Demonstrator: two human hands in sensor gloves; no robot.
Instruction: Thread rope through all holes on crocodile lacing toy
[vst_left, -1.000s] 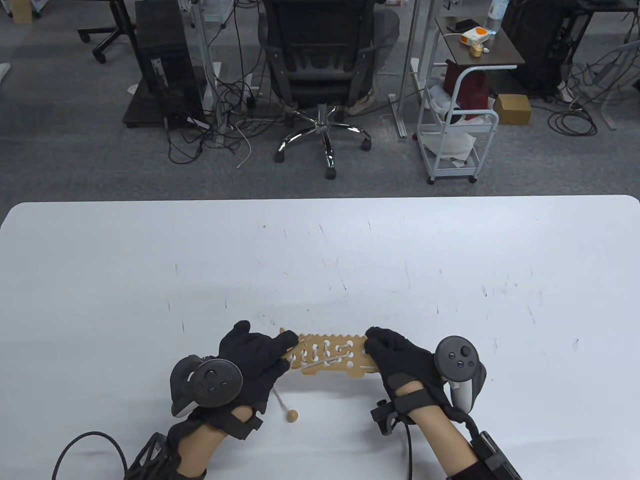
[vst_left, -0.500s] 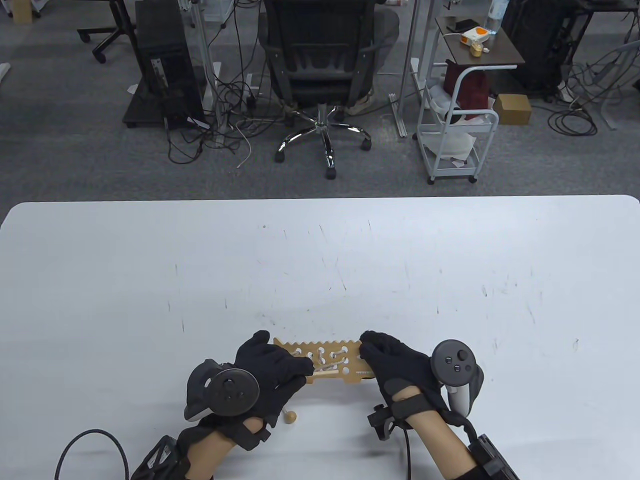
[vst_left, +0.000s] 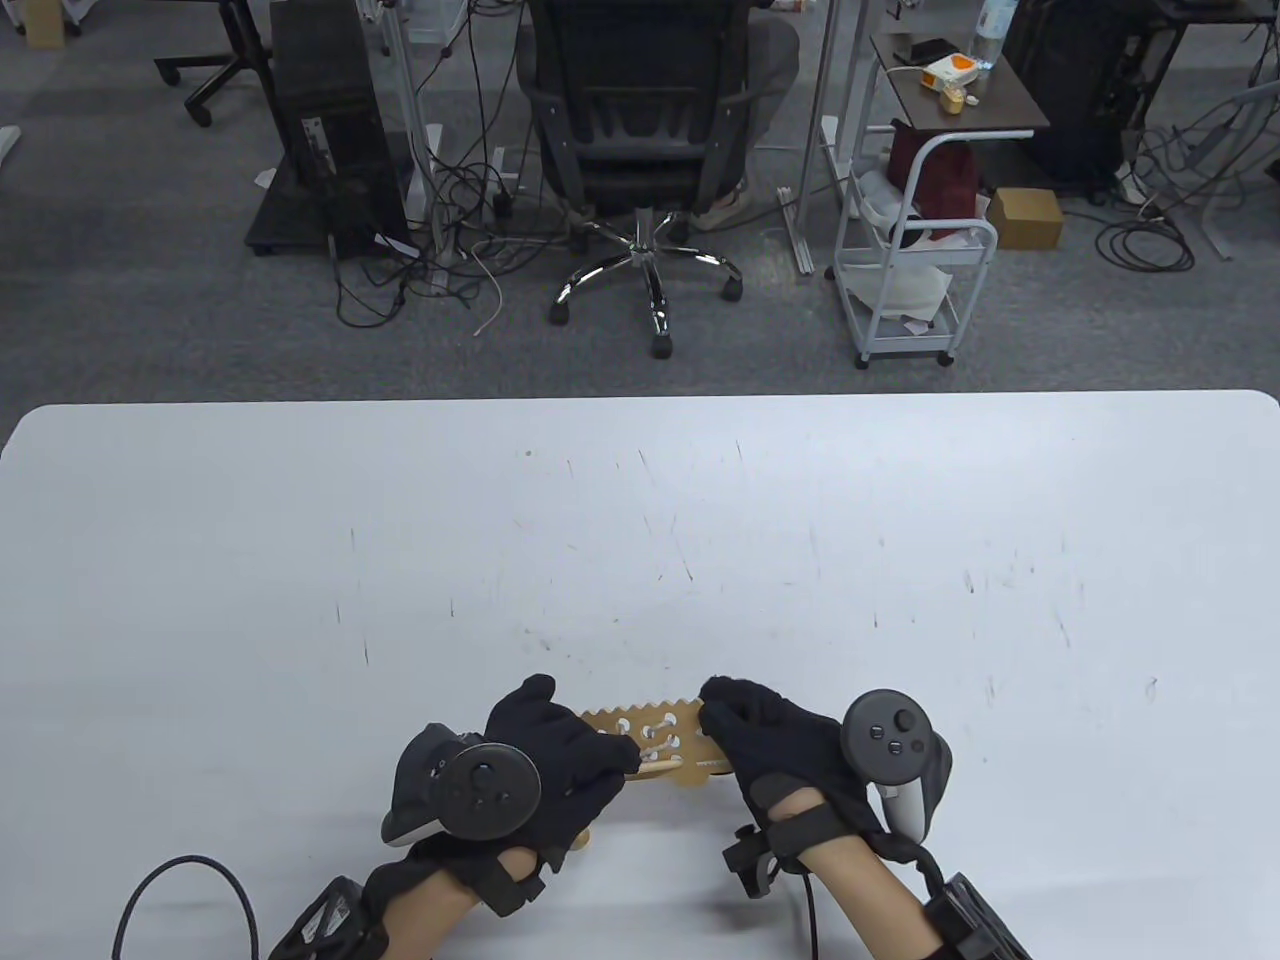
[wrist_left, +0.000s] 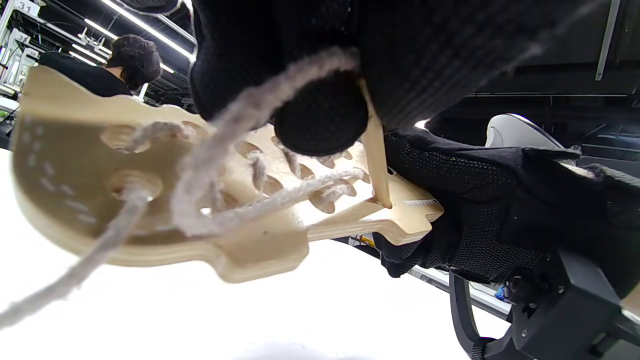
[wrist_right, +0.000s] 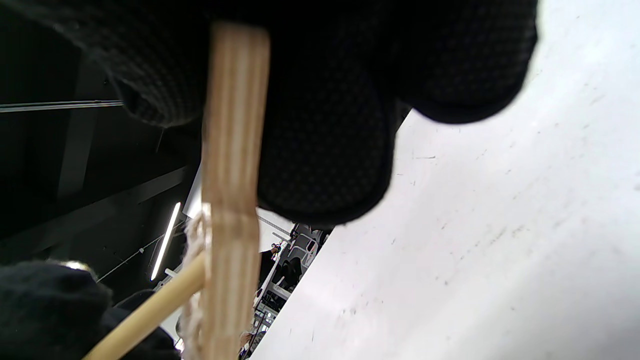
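The crocodile toy (vst_left: 650, 740) is held above the white table (vst_left: 640, 520), close to its near edge, between both hands. The right hand (vst_left: 770, 740) pinches the head end of the board, with its fingers curled around the edge, so the board stays lifted and a little tilted. The left hand (vst_left: 555, 760) covers the tail end and pinches the wooden needle (wrist_left: 375, 150) between thumb and fingers; in the left wrist view the needle tip touches the board near the right hand, at or just beside a hole, but I cannot tell if it is already inside. The rope (wrist_left: 240, 125) already passes through several holes and crosses the face of the board. To do this step well, I think the right hand should keep the board steady and turn it slightly so the hole faces the needle, and the left hand should aim the tip straight, not at an angle. The loose rope near the fingers could catch, so it is better to pull the slack away before pushing through.
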